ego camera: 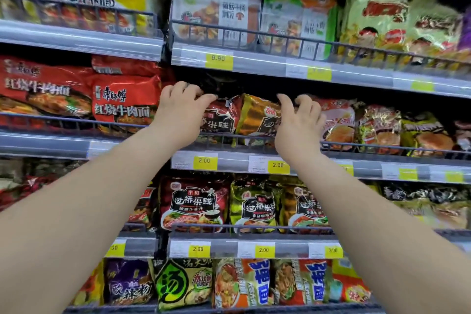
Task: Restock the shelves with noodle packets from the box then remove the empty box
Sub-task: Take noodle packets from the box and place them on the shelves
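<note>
Dark red noodle packet (pixel 223 120) and golden-yellow noodle packet (pixel 257 117) upright, side by side behind the shelf's wire rail (pixel 244 138).

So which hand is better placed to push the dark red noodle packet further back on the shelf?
Left. The left hand grips the top of the dark red noodle packet; the right hand is on the yellow noodle packet beside it.

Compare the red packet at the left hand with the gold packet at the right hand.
Colour: the red packet is dark red; the gold packet is yellow-gold. Position: the red packet sits left of the gold packet. Grip: the left hand pinches the red packet's top; the right hand grips the gold packet's right side. Both stand behind the same wire rail.
</note>
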Motion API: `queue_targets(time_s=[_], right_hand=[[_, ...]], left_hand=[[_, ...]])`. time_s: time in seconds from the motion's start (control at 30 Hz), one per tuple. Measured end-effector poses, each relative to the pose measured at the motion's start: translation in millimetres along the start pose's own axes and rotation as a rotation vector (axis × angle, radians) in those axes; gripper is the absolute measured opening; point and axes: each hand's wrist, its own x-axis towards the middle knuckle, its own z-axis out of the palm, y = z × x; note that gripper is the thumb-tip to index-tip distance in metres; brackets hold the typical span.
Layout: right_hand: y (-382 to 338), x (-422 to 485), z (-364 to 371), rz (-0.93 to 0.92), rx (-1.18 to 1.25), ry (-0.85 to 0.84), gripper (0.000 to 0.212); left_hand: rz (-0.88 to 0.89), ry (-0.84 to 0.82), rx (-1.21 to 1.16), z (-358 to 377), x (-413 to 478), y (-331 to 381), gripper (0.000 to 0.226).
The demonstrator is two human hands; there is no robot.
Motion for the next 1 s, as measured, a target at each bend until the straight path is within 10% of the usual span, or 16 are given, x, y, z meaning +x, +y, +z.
queue_targets(time_s=[0.17,0.57,1.0], right_hand=[[-12,-24,24,-0.051,0.174,0.132,0.047],[-18,0,31,-0.027,0.074,-0.230,0.048],[-19,3,27,-0.120,0.101,-0.390,0.056]], left_hand=[[-0.025,0.388,-0.067,15,-22,24,0.038],[-0.202,-0.147,-0.132,23,-12,33,0.059],[-0.160,-0.085,-0.266,41,-19,15,0.059]])
